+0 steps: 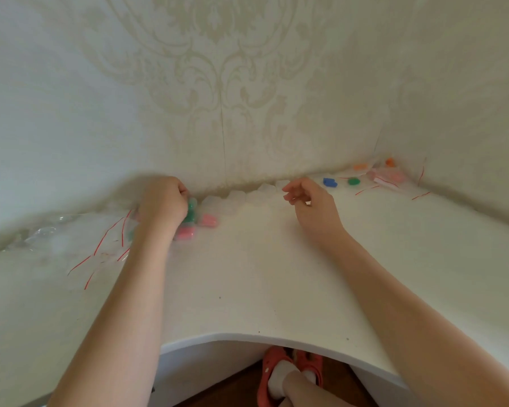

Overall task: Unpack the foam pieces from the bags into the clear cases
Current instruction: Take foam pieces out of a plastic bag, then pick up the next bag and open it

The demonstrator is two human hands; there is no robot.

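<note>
The left hand (165,201) is near the wall at the back of the white table (247,289), with the fingers curled into a closed grip around a green foam piece (191,212); if this piece is inside a bag, I cannot tell. Two pink foam pieces (207,221) lie just beside this hand. Empty clear bags with red strips (100,248) lie to its left. The right hand (310,205) hovers above the table, its grip loose and half spread, holding nothing. Clear cases (238,198) stand in a row along the wall between the hands. Further right lie a blue piece (330,182), a green piece (353,181) and orange pieces (360,166).
</note>
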